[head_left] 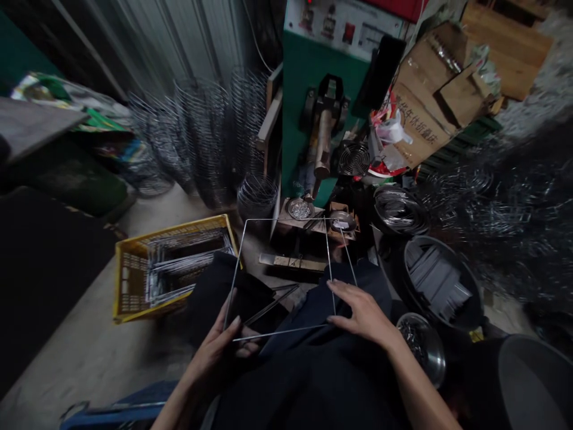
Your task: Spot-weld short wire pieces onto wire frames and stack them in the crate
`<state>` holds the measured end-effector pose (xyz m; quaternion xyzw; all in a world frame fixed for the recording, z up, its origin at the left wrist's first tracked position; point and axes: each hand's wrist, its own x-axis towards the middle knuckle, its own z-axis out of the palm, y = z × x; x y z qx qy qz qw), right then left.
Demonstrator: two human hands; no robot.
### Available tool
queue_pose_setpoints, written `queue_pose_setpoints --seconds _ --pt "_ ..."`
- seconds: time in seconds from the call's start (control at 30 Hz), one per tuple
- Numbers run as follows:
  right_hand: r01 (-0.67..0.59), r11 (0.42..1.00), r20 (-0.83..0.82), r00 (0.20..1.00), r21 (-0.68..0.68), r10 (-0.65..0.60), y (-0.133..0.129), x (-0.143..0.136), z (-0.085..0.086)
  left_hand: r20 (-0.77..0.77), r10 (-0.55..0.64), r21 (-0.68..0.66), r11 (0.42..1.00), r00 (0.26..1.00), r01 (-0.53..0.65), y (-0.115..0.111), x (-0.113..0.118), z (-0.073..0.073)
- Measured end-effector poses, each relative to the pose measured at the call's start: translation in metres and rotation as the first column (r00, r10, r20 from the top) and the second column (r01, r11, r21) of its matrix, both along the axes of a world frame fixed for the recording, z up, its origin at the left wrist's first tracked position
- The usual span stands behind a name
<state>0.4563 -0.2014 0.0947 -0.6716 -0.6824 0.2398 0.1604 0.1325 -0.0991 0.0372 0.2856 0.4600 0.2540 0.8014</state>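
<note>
wire coils [505, 209] at right blurred; dark bin [532, 382] cut off; control panel [344, 24] labels too small

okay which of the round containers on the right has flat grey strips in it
The large black tub beyond the right hand; the steel bowl nearer holds small dark bits.
</note>
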Motion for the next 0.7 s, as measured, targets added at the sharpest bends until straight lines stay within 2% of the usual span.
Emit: queue_pose_setpoints --seconds 0.1,0.2,0.27,0.33,0.47,0.7 --pt "-0.069 0.998 -0.006 0.998 0.006 0.070 0.017 -0.019 -0.008 0.036 -0.048 0.045 0.998 0.998 0.047 -0.002 0.012 0.003" --pt "-0.232 0.971 -0.099 0.966 0.065 0.237 0.032 -0.047 -0.017 0.077 -0.106 0.062 0.993 0.991 0.101 -0.003 0.024 0.001" --pt "-0.280 0.953 -0.142 0.945 0.113 0.295 0.033 -0.059 -0.021 0.110 -0.119 0.060 0.992 0.987 0.113 -0.002 0.029 -0.001" --pt "-0.228 0.966 -0.143 0.959 0.124 0.245 0.027 -0.061 -0.023 0.133 -0.113 0.056 0.993 0.985 0.107 0.000 0.029 -0.002" --pt "-0.071 0.995 -0.107 0.991 0.070 0.078 0.012 -0.046 -0.023 0.150 -0.104 0.075 0.993 0.983 0.094 0.004 0.025 -0.001" --pt "-0.044 0.998 -0.129 0.990 0.048 0.050 0.008 -0.041 -0.020 0.148 -0.109 0.120 0.989 0.983 0.091 -0.001 0.026 0.008"
